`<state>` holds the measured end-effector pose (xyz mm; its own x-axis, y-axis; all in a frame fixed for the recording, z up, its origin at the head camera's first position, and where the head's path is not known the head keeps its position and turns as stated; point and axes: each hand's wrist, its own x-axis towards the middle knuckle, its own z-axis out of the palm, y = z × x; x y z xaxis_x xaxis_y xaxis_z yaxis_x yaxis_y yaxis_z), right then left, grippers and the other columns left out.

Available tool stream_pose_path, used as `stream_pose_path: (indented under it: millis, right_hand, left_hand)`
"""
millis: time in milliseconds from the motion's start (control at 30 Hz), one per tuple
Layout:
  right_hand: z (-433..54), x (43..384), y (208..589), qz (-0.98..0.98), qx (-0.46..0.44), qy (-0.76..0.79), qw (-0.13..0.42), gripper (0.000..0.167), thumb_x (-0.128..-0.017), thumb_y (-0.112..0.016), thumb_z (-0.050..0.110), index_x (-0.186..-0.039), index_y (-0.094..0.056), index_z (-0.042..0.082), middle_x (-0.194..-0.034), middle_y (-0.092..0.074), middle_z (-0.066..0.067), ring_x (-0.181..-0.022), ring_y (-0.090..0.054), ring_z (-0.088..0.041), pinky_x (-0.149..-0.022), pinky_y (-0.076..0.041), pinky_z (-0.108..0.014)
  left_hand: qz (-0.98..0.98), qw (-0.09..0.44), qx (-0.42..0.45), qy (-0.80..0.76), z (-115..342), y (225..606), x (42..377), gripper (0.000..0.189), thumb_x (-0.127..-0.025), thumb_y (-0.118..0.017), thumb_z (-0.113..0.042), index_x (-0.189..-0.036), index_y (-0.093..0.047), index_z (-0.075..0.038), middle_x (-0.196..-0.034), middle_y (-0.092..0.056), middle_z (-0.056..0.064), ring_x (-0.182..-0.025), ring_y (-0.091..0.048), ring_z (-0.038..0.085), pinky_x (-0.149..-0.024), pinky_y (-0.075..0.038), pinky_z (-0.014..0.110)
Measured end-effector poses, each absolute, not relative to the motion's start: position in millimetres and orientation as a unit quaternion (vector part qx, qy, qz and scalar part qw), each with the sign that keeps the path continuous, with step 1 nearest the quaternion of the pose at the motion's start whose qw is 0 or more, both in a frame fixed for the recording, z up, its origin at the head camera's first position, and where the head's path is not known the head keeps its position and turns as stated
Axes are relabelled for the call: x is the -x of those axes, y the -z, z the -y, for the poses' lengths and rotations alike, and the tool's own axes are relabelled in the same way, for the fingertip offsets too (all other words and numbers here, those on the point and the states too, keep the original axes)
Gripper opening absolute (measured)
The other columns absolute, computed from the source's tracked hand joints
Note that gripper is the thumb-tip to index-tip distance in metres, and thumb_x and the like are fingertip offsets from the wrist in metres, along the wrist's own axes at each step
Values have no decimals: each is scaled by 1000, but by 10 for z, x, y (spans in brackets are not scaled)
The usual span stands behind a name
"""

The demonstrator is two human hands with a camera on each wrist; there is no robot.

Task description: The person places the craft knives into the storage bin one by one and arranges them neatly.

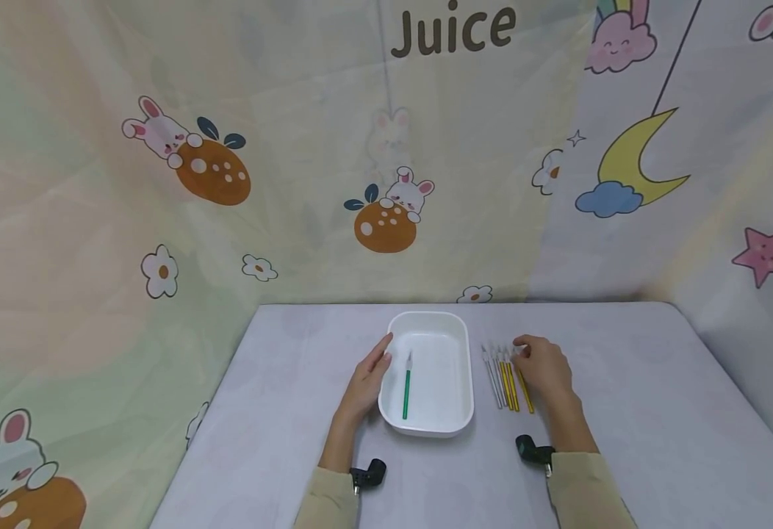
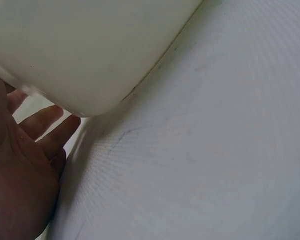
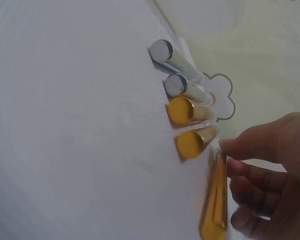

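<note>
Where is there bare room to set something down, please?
The table is bare right of the right hand and left of the left hand; the white tray is bare right of its green stick. It is crowded between tray and right hand, where silver sticks and gold sticks lie.

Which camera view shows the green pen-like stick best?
The head view: the green stick lies whole, unobstructed, inside the white tray. The left wrist view shows the tray's outside; the right wrist view shows gold sticks and silver sticks. Neither shows the green one.
</note>
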<state>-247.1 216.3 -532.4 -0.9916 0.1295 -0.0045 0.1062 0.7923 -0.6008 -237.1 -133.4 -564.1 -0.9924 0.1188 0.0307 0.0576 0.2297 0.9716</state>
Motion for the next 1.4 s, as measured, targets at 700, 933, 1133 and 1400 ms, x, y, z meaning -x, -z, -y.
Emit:
stream_pose_path:
  millis: [700,933,1133,1400]
  right_hand:
    - [-2191,2463,5329,946,51,-320,-9,37,-93,-75,12,-126,-69,-4,-119,-68,-27,-104,-64,-38,-86,-57,-53]
    - [-2211,2460,5312,942,59,-329,-23,41,-93,-76,12,-129,-68,-6,-126,-67,-30,-111,-65,-41,-90,-58,-54]
    - [-2218,2458,5325,945,57,-323,-18,39,-94,-72,9,-130,-68,-5,-130,-66,-30,-118,-62,-45,-96,-55,-59]
    - [-2226,2459,5345,939,70,-336,-12,38,-94,-66,6,-130,-68,-4,-129,-66,-30,-119,-63,-46,-97,-55,-60]
  left_hand:
    - [-785,22,-53,-616,1333,5637,2368,45,-112,-45,-33,-157,-45,-37,-165,-39,-16,-157,-30,13,-130,-24,48]
    - [-782,28,-55,-620,1339,5648,2380,45,-112,-46,-36,-156,-45,-39,-164,-39,-18,-157,-30,11,-131,-23,46]
    - [-783,28,-55,-619,1334,5645,2378,44,-112,-45,-34,-156,-45,-41,-165,-38,-17,-157,-29,12,-131,-23,47]
    - [-784,25,-56,-618,1328,5635,2367,45,-112,-45,-33,-157,-44,-39,-165,-38,-17,-157,-30,12,-130,-24,47]
